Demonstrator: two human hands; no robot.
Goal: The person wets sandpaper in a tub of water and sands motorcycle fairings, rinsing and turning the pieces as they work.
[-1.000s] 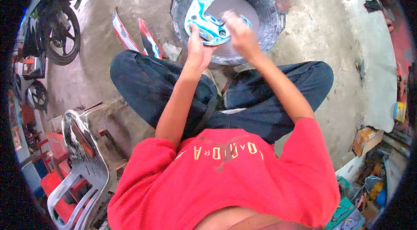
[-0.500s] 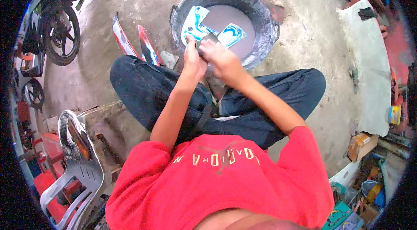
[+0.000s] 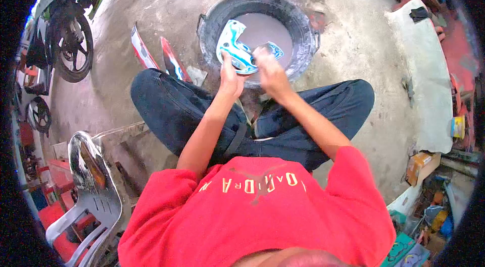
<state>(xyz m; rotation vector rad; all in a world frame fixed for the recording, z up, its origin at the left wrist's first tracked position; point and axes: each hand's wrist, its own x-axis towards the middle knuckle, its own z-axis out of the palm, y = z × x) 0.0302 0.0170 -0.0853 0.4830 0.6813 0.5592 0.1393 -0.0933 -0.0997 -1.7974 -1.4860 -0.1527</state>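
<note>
A curved white and blue panel (image 3: 233,44) is held over the near left part of a round black tub (image 3: 209,35) of cloudy grey water (image 3: 260,27). My left hand (image 3: 232,77) grips the panel's lower left edge, with the thumb on top. Against the panel's right side is my right hand (image 3: 270,69), blurred by motion; its fingers are curled, and whatever may be under them cannot be made out. Another blue and white patterned part (image 3: 275,50) shows just beyond my right hand.
Two red and white panels (image 3: 144,52) (image 3: 173,60) lie left of the tub near my knee. A motorcycle wheel (image 3: 73,47) stands at the left, and a grey plastic chair (image 3: 98,199) at the lower left. A long pale panel (image 3: 429,75) and a cardboard box (image 3: 423,166) are at the right.
My right hand has moved from the panel's lower middle back to its right side. The dark pad seen under it half a second ago is now hidden. The view has shifted slightly.
</note>
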